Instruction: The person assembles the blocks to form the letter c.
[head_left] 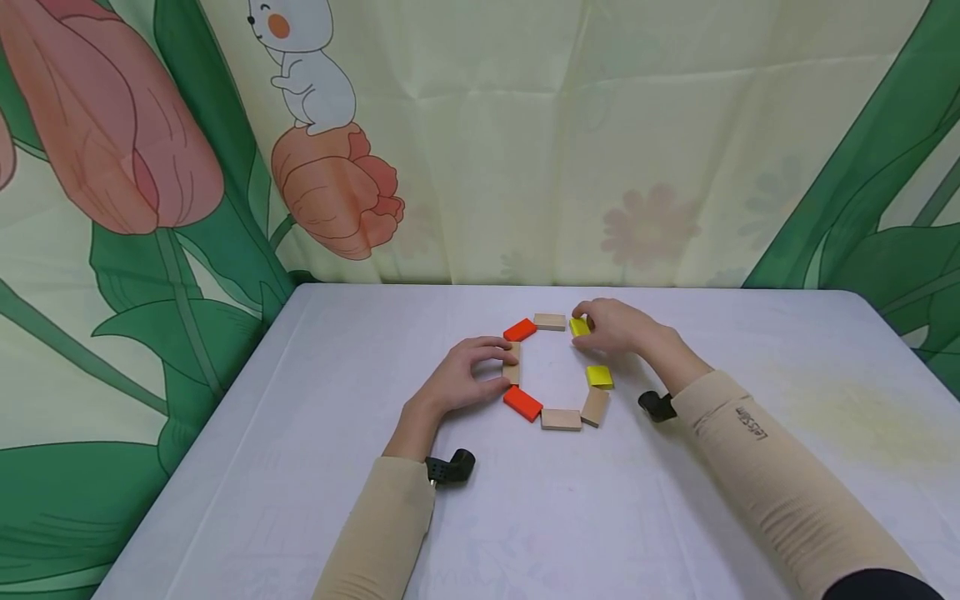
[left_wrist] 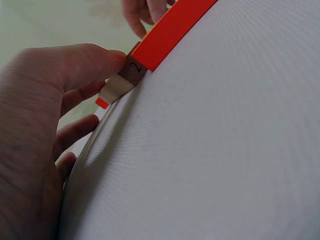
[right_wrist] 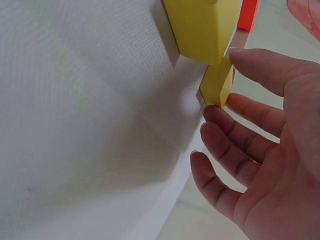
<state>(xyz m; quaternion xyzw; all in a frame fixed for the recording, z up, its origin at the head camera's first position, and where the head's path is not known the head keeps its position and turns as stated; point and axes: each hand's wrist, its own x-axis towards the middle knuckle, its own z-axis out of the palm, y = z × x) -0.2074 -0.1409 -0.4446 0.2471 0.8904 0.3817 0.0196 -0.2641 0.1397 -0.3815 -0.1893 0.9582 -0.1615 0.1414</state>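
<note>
Flat blocks lie in a ring on the white tabletop. On its left side my left hand (head_left: 467, 377) holds a plain wooden block (head_left: 513, 372), thumb at the near end and fingers at the far end. A dark number 2 shows on this block's end (left_wrist: 134, 71) in the left wrist view. At the ring's far right, my right hand (head_left: 621, 326) pinches a yellow block (right_wrist: 216, 84) between thumb and fingers. A second yellow block (head_left: 599, 377) lies nearer, with a gap between the two. Red blocks, one far (head_left: 520, 330) and one near (head_left: 522, 404), flank the left-side wooden block.
One more wooden block (head_left: 550, 322) is at the ring's far side, and two (head_left: 561, 419) (head_left: 596, 407) form its near curve. Behind the white table (head_left: 300, 500) hangs a curtain (head_left: 487, 167) printed with flowers. Each wrist wears a black camera (head_left: 452, 467).
</note>
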